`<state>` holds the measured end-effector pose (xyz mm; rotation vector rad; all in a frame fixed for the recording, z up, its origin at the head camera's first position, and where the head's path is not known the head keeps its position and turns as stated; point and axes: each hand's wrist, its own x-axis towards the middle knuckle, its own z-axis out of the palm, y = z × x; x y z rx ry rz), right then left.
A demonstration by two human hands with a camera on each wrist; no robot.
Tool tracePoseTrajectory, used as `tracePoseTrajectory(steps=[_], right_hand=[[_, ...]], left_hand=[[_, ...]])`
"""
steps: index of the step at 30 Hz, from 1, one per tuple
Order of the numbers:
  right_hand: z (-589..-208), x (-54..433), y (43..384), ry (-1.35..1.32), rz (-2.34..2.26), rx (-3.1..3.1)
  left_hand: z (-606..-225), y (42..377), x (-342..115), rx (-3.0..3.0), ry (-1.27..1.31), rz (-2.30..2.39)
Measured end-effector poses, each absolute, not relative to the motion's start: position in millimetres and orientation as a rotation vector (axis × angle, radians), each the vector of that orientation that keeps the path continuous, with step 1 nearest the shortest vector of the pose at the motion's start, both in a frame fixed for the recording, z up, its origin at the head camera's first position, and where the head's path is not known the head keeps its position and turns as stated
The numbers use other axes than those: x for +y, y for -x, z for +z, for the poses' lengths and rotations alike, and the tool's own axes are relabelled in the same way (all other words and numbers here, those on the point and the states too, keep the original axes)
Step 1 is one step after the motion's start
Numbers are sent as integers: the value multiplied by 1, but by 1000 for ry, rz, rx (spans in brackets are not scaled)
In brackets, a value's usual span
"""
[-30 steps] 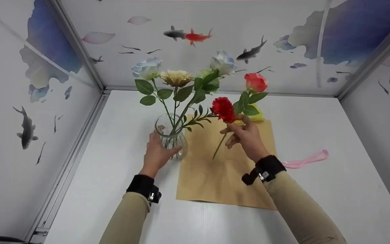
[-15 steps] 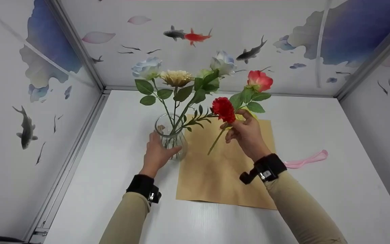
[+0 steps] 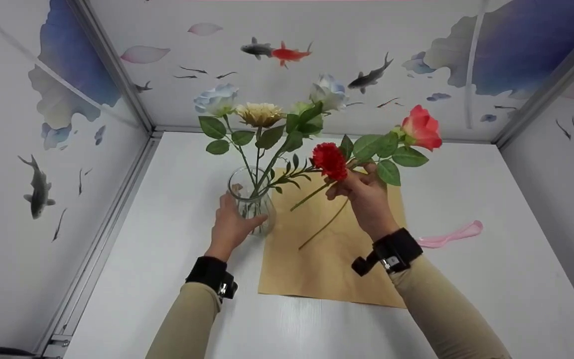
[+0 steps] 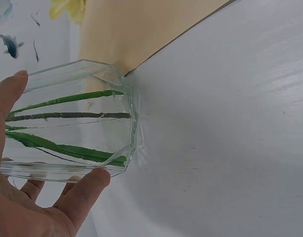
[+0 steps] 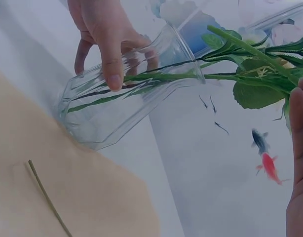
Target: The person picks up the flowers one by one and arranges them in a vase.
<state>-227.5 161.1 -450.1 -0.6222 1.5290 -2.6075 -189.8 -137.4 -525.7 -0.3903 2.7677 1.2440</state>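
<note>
My left hand (image 3: 229, 224) grips the side of a clear faceted glass vase (image 3: 269, 208), which stands upright. Pale blue-white flowers (image 3: 216, 100), a beige flower (image 3: 259, 115) and leafy stems rise from it; their stem ends show through the glass in the left wrist view. To the right, my right hand (image 3: 365, 199) pinches a coral rose (image 3: 421, 127) by its green stem (image 5: 250, 48), the bloom tipped right. A red carnation (image 3: 329, 161) overlaps the fingers at the end of a leafy sprig (image 3: 292, 175). A thin stem (image 3: 323, 227) runs below this hand, its upper end hidden.
Brown kraft paper (image 3: 312, 274) lies on the white table (image 3: 496, 289), right of the vase. A yellow flower (image 4: 67, 7) shows in the left wrist view. A pink ribbon (image 3: 454, 235) lies farther right. White walls with fish prints enclose the table.
The rose has swung to the right and tilted over, its stem end moving left and up. A thin stem has come into sight over the paper. The left hand and vase have stayed put.
</note>
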Motion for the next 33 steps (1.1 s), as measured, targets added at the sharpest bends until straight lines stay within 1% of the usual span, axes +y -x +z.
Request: tracePoseTrajectory(steps=[7,16,25,33], right_hand=[[-444,160,220,784,-2634,1391],[-438,153,208,854,-2474,1633],[-431,145,204,805,-2513,1771],[-432,141,203,675,-2550,1905]], left_hand=[[-524,190,-137,2783,379,1236],[-523,189,-136,2823,356,1251],[-525,190,-136,2827,359,1236],[-527,190,-136,2806,384,1232]])
